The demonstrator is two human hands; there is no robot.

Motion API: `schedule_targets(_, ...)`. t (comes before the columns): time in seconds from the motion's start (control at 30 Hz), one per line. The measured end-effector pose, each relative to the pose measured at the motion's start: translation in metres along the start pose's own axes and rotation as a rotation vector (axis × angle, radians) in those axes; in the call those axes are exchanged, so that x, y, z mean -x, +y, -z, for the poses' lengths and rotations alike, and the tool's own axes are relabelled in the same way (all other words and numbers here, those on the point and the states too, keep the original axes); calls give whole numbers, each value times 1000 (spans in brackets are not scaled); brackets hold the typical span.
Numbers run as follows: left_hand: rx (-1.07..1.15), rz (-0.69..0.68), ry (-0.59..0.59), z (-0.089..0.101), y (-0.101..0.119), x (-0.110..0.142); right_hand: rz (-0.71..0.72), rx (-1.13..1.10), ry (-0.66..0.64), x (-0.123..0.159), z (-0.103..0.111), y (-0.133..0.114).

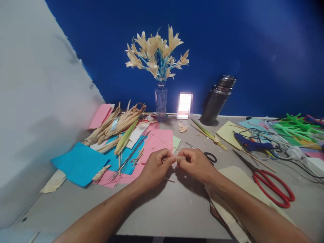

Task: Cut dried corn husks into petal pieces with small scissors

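At the frame's centre, the left hand and right hand pinch what look like thin husk strips, where light, even tension would best prevent splitting.

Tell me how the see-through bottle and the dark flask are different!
The clear bottle is see-through, but the dark flask is not.
The clear bottle has pale flowers with blue stems coming out of its top, while the dark flask has a shiny lid.
The clear bottle looks upright, while the dark flask looks slanted in this view.
Both stand on the table near the blue wall.
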State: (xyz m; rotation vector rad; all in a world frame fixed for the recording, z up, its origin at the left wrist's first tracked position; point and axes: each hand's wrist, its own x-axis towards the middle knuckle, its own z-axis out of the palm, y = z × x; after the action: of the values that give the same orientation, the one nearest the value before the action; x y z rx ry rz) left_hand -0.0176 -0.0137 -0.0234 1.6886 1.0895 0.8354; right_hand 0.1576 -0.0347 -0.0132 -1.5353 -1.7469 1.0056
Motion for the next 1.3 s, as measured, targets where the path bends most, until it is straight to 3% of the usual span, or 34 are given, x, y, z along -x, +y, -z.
schedule_targets(0.17,37,52,37,-2,2,2,12,271,96,-7,16,6)
schedule_targets(0.23,87,96,64,0,5,2,-28,240,123,-10,28,9)
schedule_targets(0.3,119,119,75,1,6,1,-34,77,67,-11,34,9)
schedule_targets(0.4,75,78,50,-1,5,1,18,-56,-40,-7,26,6)
schedule_targets(0.57,-108,-9,35,-6,-2,0,105,204,-14,1,6,-2)
schedule_targets(0.7,-161,10,138,3,-6,-4,16,142,0,1,14,-4)
schedule_targets(0.8,-3,59,199,14,-6,-9,-69,-60,-41,0,21,-3)
schedule_targets(0.93,294,152,17,15,-1,-7,-78,-132,-77,-1,20,-1)
schedule_targets(1.07,328,177,-85,6,2,-2,-72,-131,-123,-1,17,0)
schedule_targets(1.3,520,310,-25,9,-1,-6,-78,-211,-182,-5,20,7)
